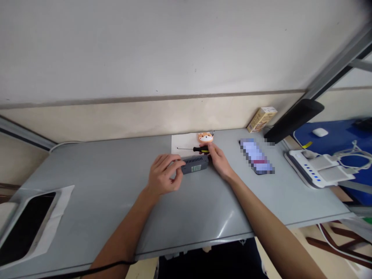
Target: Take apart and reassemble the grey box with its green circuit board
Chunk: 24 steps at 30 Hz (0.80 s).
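A dark grey vented box point(195, 165) with a pale label is tilted up just above or on the desk, its slotted side facing me. My left hand point(165, 173) pinches its left end between thumb and fingers. At the box's right end is my right hand point(220, 159), its fingers closed around the handle of a black and yellow screwdriver point(200, 149). The screwdriver's thin shaft points left, over a white sheet of paper point(183, 140). Whether the right hand also grips the box is hidden. Behind the screwdriver sits an orange and white animal-face case point(205, 137).
A phone point(257, 157) with a blurred screen lies to the right. Beyond it are a small carton point(261, 119), a black cylinder point(293, 120) and a white power strip point(316, 168) with plugs and cables. At the left is a dark-screened tablet-like device point(27, 224) on white paper.
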{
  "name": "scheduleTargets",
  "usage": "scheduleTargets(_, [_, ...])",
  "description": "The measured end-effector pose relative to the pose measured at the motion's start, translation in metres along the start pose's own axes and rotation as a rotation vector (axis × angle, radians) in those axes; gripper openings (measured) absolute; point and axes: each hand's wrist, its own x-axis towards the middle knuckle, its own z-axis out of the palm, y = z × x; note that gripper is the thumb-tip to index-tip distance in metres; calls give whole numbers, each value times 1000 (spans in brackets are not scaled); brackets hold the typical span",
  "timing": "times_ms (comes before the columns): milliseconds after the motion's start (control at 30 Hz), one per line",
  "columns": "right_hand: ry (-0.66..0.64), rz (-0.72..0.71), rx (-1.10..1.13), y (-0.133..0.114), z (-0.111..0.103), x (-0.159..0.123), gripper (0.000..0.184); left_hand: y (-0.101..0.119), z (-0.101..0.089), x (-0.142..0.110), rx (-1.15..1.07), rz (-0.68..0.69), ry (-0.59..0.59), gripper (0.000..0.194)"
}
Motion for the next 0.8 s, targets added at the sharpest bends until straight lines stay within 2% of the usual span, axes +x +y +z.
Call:
scheduleTargets(100, [105,23,147,0,-7,4,51,1,1,1,-99,-49,-200,36])
scheduleTargets(300, [275,-1,449,-6,-28,10,42,-7,-9,4,-144,-106,-257,27])
scheduleTargets(433, [347,-4,486,-7,-38,12,40,-5,-9,6,-98,-88,-226,21])
scheduleTargets(667, [368,35,469,-8,-44,12,42,15,16,6,70,-48,-136,21])
scheduleTargets(800, [373,44,447,-9,-44,11,41,20,20,5,86,-33,-125,21])
